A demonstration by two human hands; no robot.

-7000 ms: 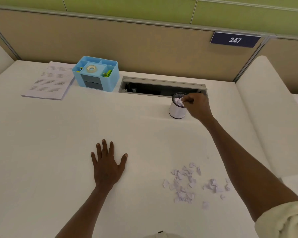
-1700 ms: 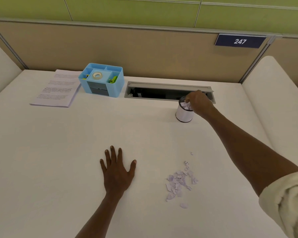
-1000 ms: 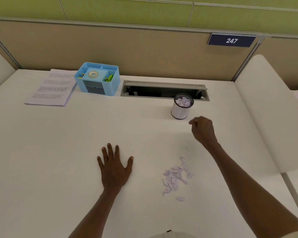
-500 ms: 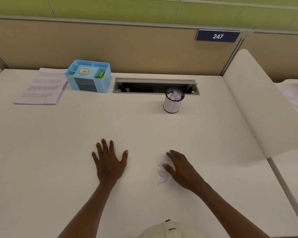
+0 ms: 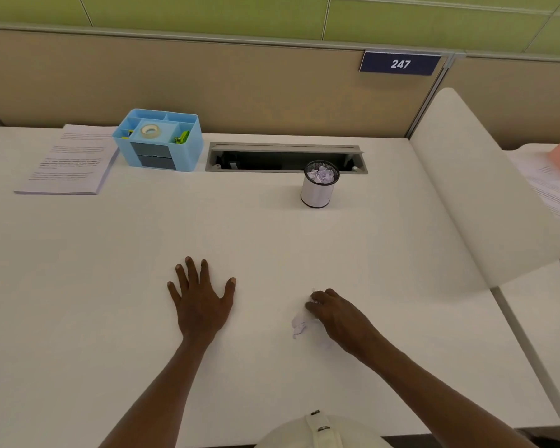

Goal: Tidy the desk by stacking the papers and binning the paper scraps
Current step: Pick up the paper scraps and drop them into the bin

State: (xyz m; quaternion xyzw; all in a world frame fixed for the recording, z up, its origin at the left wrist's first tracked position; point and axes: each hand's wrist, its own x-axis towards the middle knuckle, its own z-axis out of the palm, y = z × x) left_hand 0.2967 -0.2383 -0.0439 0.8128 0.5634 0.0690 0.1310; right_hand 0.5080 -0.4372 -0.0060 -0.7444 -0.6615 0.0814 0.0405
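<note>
Papers (image 5: 67,160) stacked, bin (image 5: 319,185) nearly full, my right hand (image 5: 340,318) fingers curling round the last scraps (image 5: 299,323), left hand (image 5: 201,300) flat with all 5 fingers spread.

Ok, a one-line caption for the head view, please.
Right hand gathers lilac paper scraps on the white desk; left hand rests flat.

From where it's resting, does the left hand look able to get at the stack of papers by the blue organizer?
Probably yes. The left hand lies flat on bare desk, and nothing stands between it and the stack of papers; it would need a long forward reach.
</note>
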